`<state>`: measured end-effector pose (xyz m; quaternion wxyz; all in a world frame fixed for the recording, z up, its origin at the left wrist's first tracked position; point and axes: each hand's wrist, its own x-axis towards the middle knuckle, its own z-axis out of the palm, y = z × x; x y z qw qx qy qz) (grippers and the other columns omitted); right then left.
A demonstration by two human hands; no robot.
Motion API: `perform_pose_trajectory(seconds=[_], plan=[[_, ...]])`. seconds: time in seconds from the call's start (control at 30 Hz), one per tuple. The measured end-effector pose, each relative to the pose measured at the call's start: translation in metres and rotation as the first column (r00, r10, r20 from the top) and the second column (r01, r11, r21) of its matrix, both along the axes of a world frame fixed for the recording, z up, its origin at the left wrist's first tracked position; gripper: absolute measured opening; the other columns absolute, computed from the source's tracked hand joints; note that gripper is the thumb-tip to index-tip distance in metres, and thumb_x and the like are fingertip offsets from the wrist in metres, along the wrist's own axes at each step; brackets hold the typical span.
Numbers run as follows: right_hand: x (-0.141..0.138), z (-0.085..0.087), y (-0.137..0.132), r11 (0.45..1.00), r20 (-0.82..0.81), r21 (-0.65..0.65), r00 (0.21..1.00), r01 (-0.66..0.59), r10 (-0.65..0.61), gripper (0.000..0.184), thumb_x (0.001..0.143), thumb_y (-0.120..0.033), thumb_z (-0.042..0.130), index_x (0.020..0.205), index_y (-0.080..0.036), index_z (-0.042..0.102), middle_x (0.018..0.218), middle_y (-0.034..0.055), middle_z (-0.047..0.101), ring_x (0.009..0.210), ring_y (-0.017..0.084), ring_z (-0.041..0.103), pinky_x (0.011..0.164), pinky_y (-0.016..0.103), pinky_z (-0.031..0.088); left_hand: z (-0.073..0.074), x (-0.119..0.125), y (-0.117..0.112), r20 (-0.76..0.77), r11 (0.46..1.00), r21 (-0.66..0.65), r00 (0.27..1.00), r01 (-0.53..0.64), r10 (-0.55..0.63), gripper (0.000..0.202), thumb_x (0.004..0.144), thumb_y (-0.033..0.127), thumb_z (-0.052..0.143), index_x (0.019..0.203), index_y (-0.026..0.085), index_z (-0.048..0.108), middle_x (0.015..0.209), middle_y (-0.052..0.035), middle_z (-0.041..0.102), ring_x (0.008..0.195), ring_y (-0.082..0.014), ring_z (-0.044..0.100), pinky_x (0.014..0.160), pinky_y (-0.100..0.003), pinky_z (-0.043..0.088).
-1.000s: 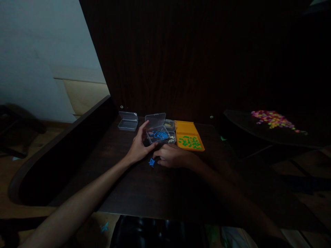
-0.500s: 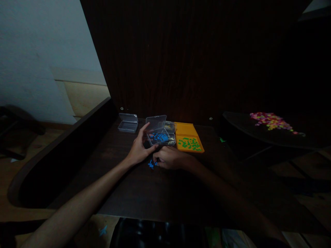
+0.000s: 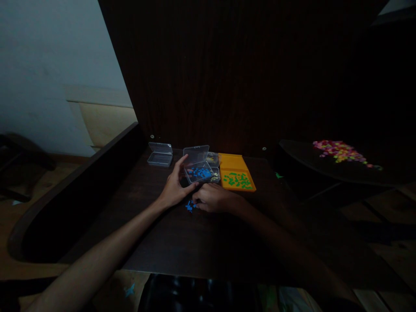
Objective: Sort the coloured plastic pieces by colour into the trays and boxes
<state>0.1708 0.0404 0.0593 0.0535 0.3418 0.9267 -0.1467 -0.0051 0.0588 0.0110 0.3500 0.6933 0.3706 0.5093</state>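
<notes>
My left hand [image 3: 176, 187] grips a clear plastic box [image 3: 196, 152] with its lid up, thumb at the near edge and fingers along the left side. Many small blue pieces [image 3: 200, 173] lie inside it. A small pile of loose blue pieces [image 3: 189, 206] rests on the dark tabletop [image 3: 162, 242] in front of the box. Beside that pile, my right hand [image 3: 211, 198] is closed, its fingertips pinched at a blue piece and partly hidden. Right of the held box stands another clear box with pale pieces [image 3: 215, 175].
An orange box [image 3: 238, 162] with green pieces [image 3: 238, 180] lies open at the right. An open clear box [image 3: 160, 159] stands at the back left. Pink and yellow pieces [image 3: 341, 151] are heaped on a dark surface at far right. A raised side panel [image 3: 78, 186] borders the left.
The view has shifted very slightly. Both hands stay almost where they were, the left on the box and the right at the loose blue pieces.
</notes>
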Motion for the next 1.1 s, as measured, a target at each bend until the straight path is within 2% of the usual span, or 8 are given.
perform_pose_trajectory(seconds=[0.17,0.33,0.43,0.53,0.63,0.7,0.9,1.1], plan=[[0.001,-0.002,0.0,1.0,-0.022,0.016,1.0,-0.004,0.005,0.015,0.084,-0.019,0.067,0.098,-0.019,0.073,0.092,0.0068,0.069,0.093,0.021,0.061,0.076,0.029,0.042,-0.001,-0.001,0.0,-0.009,1.0,0.008,1.0,0.007,-0.007,0.093,0.072,0.031,0.08,0.149,0.023,0.029,0.13,-0.0154,0.059,0.113,-0.0288,0.063,0.097,-0.051,0.054],[0.012,0.02,0.002,0.998,-0.125,-0.047,0.992,-0.029,0.023,0.013,0.085,-0.017,0.065,0.093,-0.019,0.075,0.075,0.001,0.065,0.07,0.013,0.056,0.065,0.024,0.036,-0.002,0.0,-0.001,-0.01,1.0,0.011,1.0,0.015,-0.014,0.091,0.073,0.029,0.079,0.149,0.023,0.03,0.129,-0.0151,0.059,0.111,-0.0282,0.063,0.096,-0.05,0.055],[0.024,0.037,0.006,0.996,-0.212,-0.045,0.974,0.074,-0.082,0.015,0.086,-0.021,0.066,0.096,-0.019,0.076,0.066,-0.0022,0.061,0.058,0.01,0.049,0.061,0.022,0.033,0.0,0.002,-0.004,-0.014,0.999,0.007,0.999,0.034,-0.034,0.092,0.072,0.028,0.079,0.149,0.023,0.029,0.131,-0.0153,0.059,0.111,-0.0278,0.064,0.098,-0.05,0.054],[0.032,0.046,0.011,0.97,-0.258,0.026,0.939,0.241,-0.226,0.015,0.085,-0.023,0.067,0.094,-0.019,0.078,0.063,-0.0026,0.059,0.055,0.009,0.045,0.058,0.023,0.03,0.003,0.004,-0.009,-0.026,0.998,-0.004,0.997,0.068,-0.068,0.092,0.073,0.028,0.079,0.15,0.023,0.028,0.133,-0.0151,0.058,0.115,-0.0279,0.062,0.101,-0.05,0.053],[0.035,0.044,0.016,0.918,-0.283,0.082,0.892,0.388,-0.352,0.015,0.084,-0.022,0.067,0.093,-0.018,0.078,0.065,-0.0007,0.061,0.057,0.011,0.047,0.058,0.024,0.03,0.004,0.007,-0.013,-0.029,0.995,-0.009,0.994,0.101,-0.102,0.091,0.074,0.029,0.078,0.15,0.022,0.028,0.135,-0.0154,0.057,0.119,-0.0294,0.06,0.102,-0.052,0.052],[0.035,0.04,0.019,0.892,-0.282,0.108,0.874,0.438,-0.396,0.015,0.083,-0.022,0.066,0.092,-0.018,0.078,0.066,0.0004,0.063,0.059,0.012,0.05,0.059,0.024,0.032,0.003,0.008,-0.013,-0.022,0.993,-0.011,0.992,0.122,-0.122,0.09,0.075,0.029,0.078,0.15,0.023,0.028,0.136,-0.0154,0.056,0.121,-0.0301,0.059,0.103,-0.053,0.051],[0.033,0.032,0.025,0.85,-0.275,0.137,0.844,0.509,-0.461,0.019,0.084,-0.024,0.065,0.096,-0.019,0.078,0.075,0.0032,0.068,0.067,0.015,0.058,0.062,0.025,0.037,0.001,0.009,-0.013,0.005,0.988,-0.038,0.988,0.151,-0.151,0.09,0.074,0.028,0.079,0.149,0.023,0.029,0.136,-0.0147,0.056,0.122,-0.0302,0.059,0.103,-0.052,0.051],[0.034,0.03,0.026,0.841,-0.268,0.134,0.836,0.524,-0.478,0.019,0.084,-0.024,0.065,0.098,-0.02,0.078,0.075,0.0032,0.069,0.067,0.015,0.059,0.063,0.025,0.039,0.005,0.009,-0.016,0.015,0.986,-0.062,0.988,0.157,-0.156,0.089,0.074,0.029,0.079,0.149,0.023,0.03,0.14,-0.015,0.053,0.125,-0.0304,0.056,0.103,-0.049,0.052]])
